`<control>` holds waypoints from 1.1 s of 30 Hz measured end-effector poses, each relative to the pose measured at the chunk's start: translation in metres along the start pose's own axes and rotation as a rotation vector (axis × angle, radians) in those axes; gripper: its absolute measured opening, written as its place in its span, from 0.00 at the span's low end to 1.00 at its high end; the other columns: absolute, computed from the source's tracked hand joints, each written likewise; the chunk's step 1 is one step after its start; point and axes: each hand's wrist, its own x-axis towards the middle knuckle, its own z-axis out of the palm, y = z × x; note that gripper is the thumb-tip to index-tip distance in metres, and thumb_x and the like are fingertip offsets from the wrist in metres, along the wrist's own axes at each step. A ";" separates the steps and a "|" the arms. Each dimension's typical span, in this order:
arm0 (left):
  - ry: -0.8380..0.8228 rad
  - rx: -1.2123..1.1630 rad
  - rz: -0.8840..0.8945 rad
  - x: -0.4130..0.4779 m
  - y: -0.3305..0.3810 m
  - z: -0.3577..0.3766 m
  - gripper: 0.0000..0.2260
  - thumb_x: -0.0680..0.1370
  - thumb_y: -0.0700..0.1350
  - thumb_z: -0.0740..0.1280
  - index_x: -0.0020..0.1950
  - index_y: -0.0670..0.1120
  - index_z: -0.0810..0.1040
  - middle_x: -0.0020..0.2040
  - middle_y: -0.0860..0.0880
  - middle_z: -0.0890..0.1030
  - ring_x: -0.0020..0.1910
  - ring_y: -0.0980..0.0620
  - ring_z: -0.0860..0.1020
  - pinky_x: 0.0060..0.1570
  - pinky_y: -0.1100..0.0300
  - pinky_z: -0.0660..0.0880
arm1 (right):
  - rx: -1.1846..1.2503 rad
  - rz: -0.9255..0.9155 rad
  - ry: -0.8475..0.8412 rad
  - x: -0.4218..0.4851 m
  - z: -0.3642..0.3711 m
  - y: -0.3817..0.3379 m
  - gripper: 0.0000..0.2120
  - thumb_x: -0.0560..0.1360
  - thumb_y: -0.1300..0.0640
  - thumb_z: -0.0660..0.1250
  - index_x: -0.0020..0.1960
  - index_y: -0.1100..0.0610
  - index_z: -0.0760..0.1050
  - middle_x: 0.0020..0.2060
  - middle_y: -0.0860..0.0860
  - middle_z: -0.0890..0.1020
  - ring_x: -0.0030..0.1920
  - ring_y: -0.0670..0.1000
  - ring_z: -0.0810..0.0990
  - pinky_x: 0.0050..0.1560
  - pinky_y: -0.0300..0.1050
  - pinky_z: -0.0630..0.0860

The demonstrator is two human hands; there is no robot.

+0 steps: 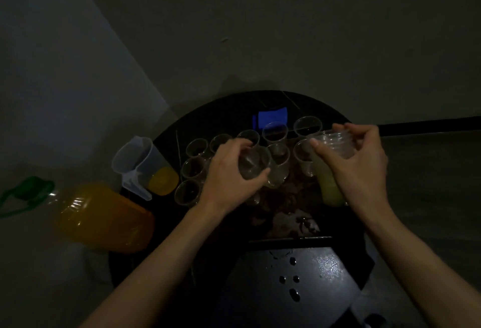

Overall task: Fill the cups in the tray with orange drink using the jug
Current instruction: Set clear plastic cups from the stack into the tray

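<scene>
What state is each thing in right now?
Jug: upright, orange drink low.
Bottle: mostly full, green cap on.
Tray cups: standing, empty.
Left hand: grips one empty cup.
Right hand: holds a cup stack.
Yellow cup: holds yellowish drink.

Cup (253, 163), centre, and cups (275, 132) around it: clear, colourless.
Stack of cups (335, 142), right of centre: clear, yellow-green lower down.
Jug (140, 161), left: translucent white; orange drink (162, 180) at bottom.
Bottle (104, 218), lower left: orange; cap (31, 187) green.
Table (299, 275): glossy black.
Tray (283, 213): dark, mottled brown.
Block (272, 116), upper centre: blue.
</scene>
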 end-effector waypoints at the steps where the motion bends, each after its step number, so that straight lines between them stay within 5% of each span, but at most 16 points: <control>1: -0.015 0.015 0.013 -0.002 -0.002 0.006 0.26 0.70 0.58 0.76 0.64 0.52 0.74 0.58 0.56 0.76 0.57 0.58 0.75 0.59 0.55 0.77 | 0.003 -0.001 0.002 0.000 0.000 0.000 0.34 0.62 0.42 0.79 0.62 0.51 0.69 0.60 0.44 0.79 0.58 0.41 0.79 0.56 0.39 0.78; 7: -0.094 0.074 0.093 -0.010 -0.003 0.029 0.28 0.70 0.58 0.77 0.66 0.51 0.73 0.61 0.54 0.75 0.61 0.58 0.72 0.63 0.60 0.71 | 0.008 -0.009 0.007 0.002 0.000 0.001 0.32 0.64 0.47 0.80 0.61 0.50 0.69 0.60 0.46 0.80 0.56 0.39 0.80 0.51 0.28 0.76; 20: -0.175 0.167 0.155 -0.012 -0.011 0.058 0.32 0.70 0.61 0.76 0.68 0.47 0.74 0.60 0.50 0.75 0.58 0.53 0.72 0.59 0.58 0.72 | -0.023 0.030 -0.016 0.004 -0.004 0.007 0.30 0.60 0.36 0.79 0.56 0.38 0.68 0.59 0.41 0.79 0.63 0.50 0.77 0.61 0.56 0.78; 29: -0.142 0.140 0.148 -0.009 -0.016 0.063 0.31 0.69 0.61 0.76 0.66 0.47 0.75 0.59 0.50 0.74 0.57 0.52 0.73 0.56 0.56 0.75 | -0.014 0.030 -0.011 0.006 -0.005 0.007 0.31 0.60 0.36 0.79 0.56 0.40 0.68 0.58 0.42 0.80 0.62 0.49 0.79 0.61 0.54 0.78; 33: -0.134 0.135 0.157 -0.008 -0.018 0.064 0.31 0.70 0.61 0.75 0.66 0.47 0.75 0.59 0.50 0.74 0.57 0.52 0.74 0.56 0.54 0.77 | 0.003 0.038 -0.026 0.006 -0.004 0.005 0.34 0.61 0.39 0.79 0.61 0.48 0.69 0.59 0.45 0.80 0.58 0.45 0.80 0.57 0.45 0.79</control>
